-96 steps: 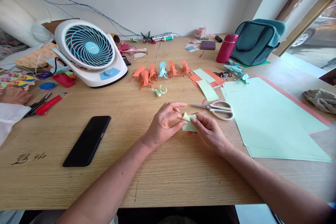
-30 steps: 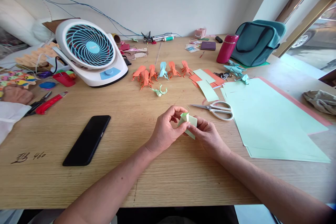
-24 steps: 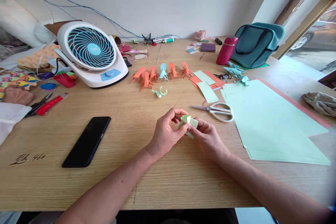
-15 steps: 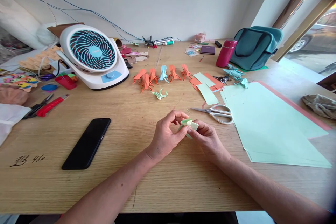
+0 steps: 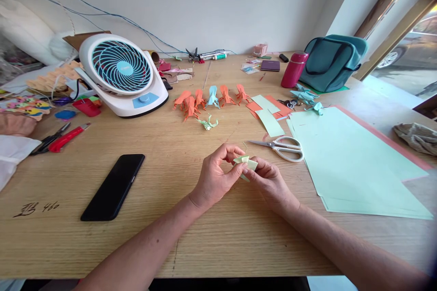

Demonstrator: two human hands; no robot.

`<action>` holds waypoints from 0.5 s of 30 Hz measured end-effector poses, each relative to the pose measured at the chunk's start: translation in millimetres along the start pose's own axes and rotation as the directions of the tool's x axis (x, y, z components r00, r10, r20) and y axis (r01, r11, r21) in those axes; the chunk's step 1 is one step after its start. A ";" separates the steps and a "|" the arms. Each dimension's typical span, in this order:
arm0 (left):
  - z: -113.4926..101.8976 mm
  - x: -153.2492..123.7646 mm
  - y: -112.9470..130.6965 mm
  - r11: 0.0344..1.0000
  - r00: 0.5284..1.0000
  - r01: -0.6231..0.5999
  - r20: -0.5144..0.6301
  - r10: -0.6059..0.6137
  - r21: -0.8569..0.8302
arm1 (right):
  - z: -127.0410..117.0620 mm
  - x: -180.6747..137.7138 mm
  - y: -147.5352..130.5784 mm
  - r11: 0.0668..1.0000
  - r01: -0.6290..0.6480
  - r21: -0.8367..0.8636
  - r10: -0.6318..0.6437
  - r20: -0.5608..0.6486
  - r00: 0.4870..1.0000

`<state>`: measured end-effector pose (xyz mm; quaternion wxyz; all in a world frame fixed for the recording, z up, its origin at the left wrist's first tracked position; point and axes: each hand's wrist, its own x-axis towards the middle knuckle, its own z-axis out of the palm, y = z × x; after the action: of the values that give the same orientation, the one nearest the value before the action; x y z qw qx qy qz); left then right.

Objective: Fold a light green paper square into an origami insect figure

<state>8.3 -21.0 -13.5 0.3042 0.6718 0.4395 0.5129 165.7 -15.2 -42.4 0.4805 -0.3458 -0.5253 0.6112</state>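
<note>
A small pale green piece of folded paper is pinched between both hands above the table's middle. My left hand grips its left side with thumb and fingers. From the right, my right hand holds it with the thumb in front and the fingers curled behind. Fingertips cover part of the folds. White-handled scissors lie just beyond my right hand. Farther back rests a green folded-paper figure. Behind it stands a row of orange folded-paper figures with one blue folded-paper figure among them.
Large light green sheets lie at right, with cut paper strips beside them. A black phone is at left, near a red utility knife and a white fan. A pink bottle and teal bag stand back right.
The folded paper has tilted slightly between my fingers, and its top flap looks flatter. Both hands keep nearly the same place and grip.
</note>
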 end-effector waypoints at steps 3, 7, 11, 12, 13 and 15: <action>-1.2 0.6 0.9 1.000 1.000 0.022 -0.004 -0.022 -0.007 | 1.7 0.4 -2.3 1.000 -0.013 0.013 0.013 0.008 1.000; -2.3 0.7 -0.5 0.999 0.999 0.036 -0.014 -0.036 -0.004 | 4.4 1.7 -4.7 0.999 -0.025 0.031 0.024 0.017 1.000; -2.1 0.0 -2.1 0.999 1.000 0.018 -0.017 -0.017 0.040 | 5.5 2.5 -6.0 0.999 -0.040 0.001 0.040 0.011 0.999; -1.9 0.0 -2.0 0.999 1.000 0.014 -0.017 -0.013 0.045 | 5.3 2.6 -6.1 0.999 -0.043 -0.004 0.043 0.012 0.999; -1.8 -0.1 -1.8 0.999 1.000 0.010 -0.015 -0.010 0.047 | 4.9 2.5 -5.9 0.999 -0.043 -0.005 0.043 0.013 0.999; -1.7 0.1 -1.4 0.999 1.000 0.011 -0.011 -0.011 0.047 | 3.6 2.3 -5.1 0.999 -0.041 0.003 0.041 0.016 0.999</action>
<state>6.4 -20.4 -14.2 0.2889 0.6735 0.4567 0.5043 162.8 -14.2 -36.4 0.4640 -0.3508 -0.5209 0.6247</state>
